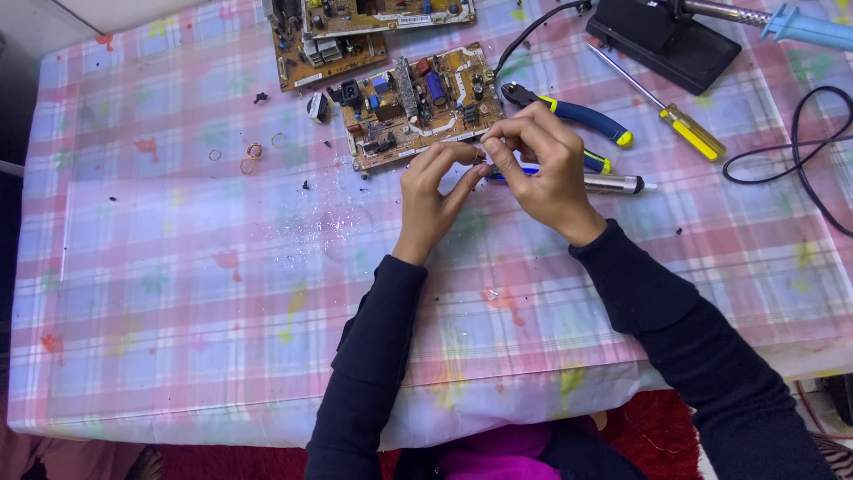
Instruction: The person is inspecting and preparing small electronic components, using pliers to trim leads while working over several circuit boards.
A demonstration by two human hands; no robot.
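Head view shows both hands meeting over the near edge of a tan rectangular circuit board [418,107] crowded with black, blue and red parts. The left hand [433,191] and the right hand [546,164] pinch a tiny item between thumb and fingertips, just at the board's five o'clock corner; the item is too small to name, though both hands are clearly closed on it rather than loose.

Judged from this grip, the work goes best with the wrists resting low on the surface [178,293], a pink and blue checked plastic cloth, so the fingertips stay steady, and with the pinch kept light so that a thin lead or wire does not bend.

Under the right hand, at three o'clock, lies a slim silver and black pen-shaped tool [613,184]. Beyond it, at one o'clock, rest blue and yellow handled pliers [577,116] and a yellow-handled screwdriver [675,120]. A black stand [666,44] holding a blue-handled soldering iron [800,27] sits at the far right edge. More boards [338,40] lie at twelve o'clock, and small copper rings [253,153] at nine o'clock.

No box, tray or bowl is visible; loose bits lie straight on the cloth.
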